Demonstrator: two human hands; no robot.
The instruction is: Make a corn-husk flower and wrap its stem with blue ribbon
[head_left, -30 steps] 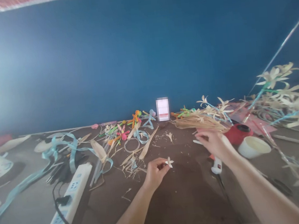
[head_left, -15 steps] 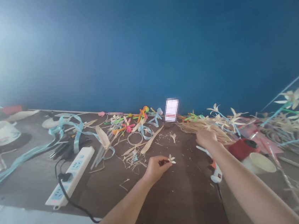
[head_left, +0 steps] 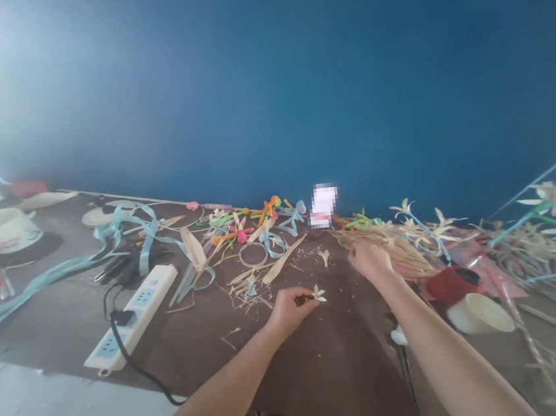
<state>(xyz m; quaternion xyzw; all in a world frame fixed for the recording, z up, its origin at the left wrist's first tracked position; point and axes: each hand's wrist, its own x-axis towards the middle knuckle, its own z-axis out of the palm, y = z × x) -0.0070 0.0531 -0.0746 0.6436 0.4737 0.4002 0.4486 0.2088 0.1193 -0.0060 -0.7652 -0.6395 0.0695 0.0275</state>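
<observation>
My left hand (head_left: 293,311) is closed in a pinch low over the brown table. Between its thumb and fingertips sits a small cream flower (head_left: 319,293) with pointed petals, which looks made of dried husk. My right hand (head_left: 370,261) is further back and to the right, its fingers curled together beside a bundle of dried stalks (head_left: 412,257). What those fingers hold, if anything, is hidden. A loose husk piece (head_left: 324,257) lies between the two hands. Under my right forearm, the white end of a corded tool (head_left: 399,336) shows; the forearm covers the rest.
A white power strip (head_left: 131,319) with a black plug lies at left, near blue ribbon (head_left: 72,262). Bright pipe-cleaner figures (head_left: 240,230) and husk scraps (head_left: 251,289) lie toward the blue wall. A red roll (head_left: 452,282), a cream cup (head_left: 482,313) and finished flowers (head_left: 552,196) stand at right.
My right hand has moved a little to the left, away from the stalks' middle, and its forearm now covers more of the corded tool. My left hand still pinches the flower.
</observation>
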